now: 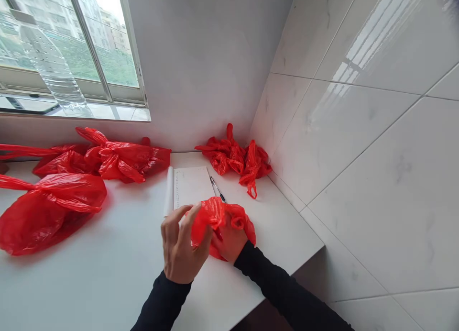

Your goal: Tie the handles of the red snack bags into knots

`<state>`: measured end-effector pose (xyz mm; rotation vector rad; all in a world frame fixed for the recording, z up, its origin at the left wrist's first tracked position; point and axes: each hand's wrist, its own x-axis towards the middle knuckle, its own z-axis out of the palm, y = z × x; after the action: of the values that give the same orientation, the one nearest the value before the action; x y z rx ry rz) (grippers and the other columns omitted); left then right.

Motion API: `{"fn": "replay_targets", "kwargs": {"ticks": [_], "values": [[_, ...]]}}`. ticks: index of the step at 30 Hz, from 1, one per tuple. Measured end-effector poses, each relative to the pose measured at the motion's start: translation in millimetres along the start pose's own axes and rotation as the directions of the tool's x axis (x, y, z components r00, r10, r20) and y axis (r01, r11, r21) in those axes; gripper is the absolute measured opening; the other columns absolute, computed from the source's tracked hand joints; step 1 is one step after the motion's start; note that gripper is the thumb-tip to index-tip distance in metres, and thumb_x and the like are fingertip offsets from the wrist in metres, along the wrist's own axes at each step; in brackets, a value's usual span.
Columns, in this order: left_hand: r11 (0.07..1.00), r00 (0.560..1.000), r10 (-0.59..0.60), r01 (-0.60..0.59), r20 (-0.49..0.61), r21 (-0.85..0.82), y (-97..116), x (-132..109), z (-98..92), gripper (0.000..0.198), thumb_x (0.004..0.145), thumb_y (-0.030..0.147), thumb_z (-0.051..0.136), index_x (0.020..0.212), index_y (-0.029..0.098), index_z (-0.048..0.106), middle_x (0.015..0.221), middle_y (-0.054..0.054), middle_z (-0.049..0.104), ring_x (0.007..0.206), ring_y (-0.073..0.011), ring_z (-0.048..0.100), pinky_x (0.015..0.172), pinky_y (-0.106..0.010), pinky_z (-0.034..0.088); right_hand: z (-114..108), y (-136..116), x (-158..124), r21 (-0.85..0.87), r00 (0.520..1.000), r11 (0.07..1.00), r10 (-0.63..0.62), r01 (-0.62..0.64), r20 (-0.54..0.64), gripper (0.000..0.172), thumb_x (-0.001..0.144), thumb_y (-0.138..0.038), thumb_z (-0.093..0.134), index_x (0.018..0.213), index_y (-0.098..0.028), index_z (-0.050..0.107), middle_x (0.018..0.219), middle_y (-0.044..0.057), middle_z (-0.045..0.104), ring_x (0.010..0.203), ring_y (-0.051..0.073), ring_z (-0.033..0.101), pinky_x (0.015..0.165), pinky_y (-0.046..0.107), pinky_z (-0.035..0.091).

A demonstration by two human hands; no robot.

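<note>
— What do we have at the far left?

— A big red bag (50,211) lies slumped on the white worktop (107,273). Behind it, a heap of red bags (118,159) sits against the wall under the window (89,44), and a clear plastic bottle (53,68) stands on the sill.

— And toward the middle?

— We see an open notebook (191,185) lying flat, with a pen (217,189) on its right edge, pointing toward us. Just in front of it are our hands.

— How is our left hand (181,247)?

— Its grip is loose. The fingers are curled and apart, the forefinger lifted, and the fingertips and thumb touch the left side of the crumpled red bag (218,216).

— So where is that bag exactly?

— It is bunched between our two hands, just above the worktop near its front edge, and it covers the notebook's near corner and the lower end of the pen.

— And our right hand (231,242)?

— Its grip is closed on the bag from below and the right. The plastic spills over the top of the hand and hides most of the fingers.

— What is further right?

— Two knotted red bags (234,159) rest in the back corner, touching each other, well apart from our hands. Beyond them the glossy tiled wall (358,130) runs along the worktop's right side.
</note>
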<state>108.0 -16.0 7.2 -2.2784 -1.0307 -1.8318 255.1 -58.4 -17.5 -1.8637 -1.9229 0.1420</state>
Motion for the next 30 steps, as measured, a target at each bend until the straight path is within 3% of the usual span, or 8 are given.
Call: {"fn": "replay_targets", "kwargs": {"ticks": [4,8,12,15,17,19,24,30], "values": [[0.998,0.989,-0.061,0.056,-0.136,-0.034,-12.4,0.8,-11.6,0.039,0.073,0.01,0.075,0.109,0.025,0.07,0.099,-0.007,0.059,0.089,-0.0226,0.059,0.081,-0.039,0.05,0.8,1.7,-0.8,0.121,0.999,0.992,0.04,-0.035,-0.036,0.032,0.093,-0.028,0.054,0.125,-0.023,0.053,0.119,0.006,0.063,0.107,0.022,0.061,0.096,0.037,0.049],[0.881,0.949,-0.314,0.293,0.004,-0.372,-9.1,-2.1,-11.5,0.028,0.08,0.01,0.067,0.105,0.023,0.066,0.096,-0.004,0.063,0.089,-0.0192,0.061,0.078,-0.033,0.051,-0.8,0.7,-0.7,0.105,0.997,0.994,0.037,-0.03,-0.072,0.03,0.094,-0.03,0.055,0.123,-0.024,0.054,0.123,0.006,0.062,0.114,0.023,0.058,0.102,0.038,0.046],[0.347,0.654,-0.696,0.668,0.297,-0.658,-4.2,2.1,-5.7,0.014,0.081,0.025,0.069,0.094,0.022,0.064,0.092,-0.002,0.063,0.076,-0.0143,0.06,0.068,-0.028,0.052,-0.3,1.1,0.0,0.069,0.996,0.998,0.016,-0.01,-0.084,0.03,0.095,-0.026,0.052,0.124,-0.024,0.055,0.123,0.006,0.062,0.116,0.022,0.057,0.105,0.038,0.044],[-0.119,0.389,-0.719,0.748,0.577,-0.653,-6.6,10.8,-6.4,0.018,0.074,0.029,0.072,0.086,0.02,0.063,0.072,0.002,0.056,0.056,-0.0098,0.049,0.051,-0.023,0.044,1.2,3.2,-0.3,0.067,0.997,0.998,0.004,0.002,-0.083,0.031,0.096,-0.027,0.049,0.126,-0.022,0.055,0.122,0.008,0.063,0.117,0.024,0.057,0.107,0.042,0.043],[-0.246,0.289,-0.682,0.774,0.671,-0.584,-8.4,15.2,-8.6,0.018,0.071,0.029,0.069,0.084,0.018,0.064,0.064,0.002,0.051,0.051,-0.0094,0.044,0.046,-0.022,0.038,2.5,5.2,-0.5,0.089,0.998,0.996,-0.002,0.008,-0.069,0.029,0.098,-0.029,0.048,0.124,-0.022,0.057,0.12,0.009,0.064,0.115,0.025,0.058,0.107,0.044,0.043],[-0.207,0.295,-0.662,0.811,0.688,-0.547,-8.1,16.5,-10.0,0.022,0.068,0.028,0.065,0.088,0.018,0.067,0.069,0.0,0.057,0.056,-0.0124,0.049,0.049,-0.024,0.042,3.8,7.2,-0.7,0.109,0.998,0.994,-0.008,0.015,-0.067,0.03,0.098,-0.03,0.047,0.125,-0.022,0.056,0.122,0.009,0.064,0.118,0.026,0.057,0.109,0.044,0.042],[0.345,0.523,-0.677,0.847,0.518,-0.404,1.6,12.1,-5.3,0.033,0.064,0.02,0.078,0.096,0.022,0.07,0.095,-0.002,0.068,0.081,-0.0175,0.061,0.072,-0.026,0.049,5.6,10.6,-1.9,0.131,0.994,0.991,0.018,-0.003,-0.108,0.039,0.095,-0.031,0.052,0.132,-0.021,0.051,0.13,0.01,0.061,0.122,0.026,0.056,0.107,0.043,0.046],[0.314,0.511,-0.766,0.826,0.39,-0.468,-6.0,9.8,-0.5,0.045,0.078,0.037,0.075,0.05,0.019,0.044,0.05,0.005,0.039,0.051,-0.0092,0.034,0.049,-0.026,0.032,10.5,13.8,-4.8,0.105,0.98,0.994,0.051,-0.031,-0.191,0.043,0.098,-0.037,0.047,0.136,-0.019,0.049,0.129,0.013,0.064,0.122,0.026,0.059,0.106,0.044,0.048]]}}
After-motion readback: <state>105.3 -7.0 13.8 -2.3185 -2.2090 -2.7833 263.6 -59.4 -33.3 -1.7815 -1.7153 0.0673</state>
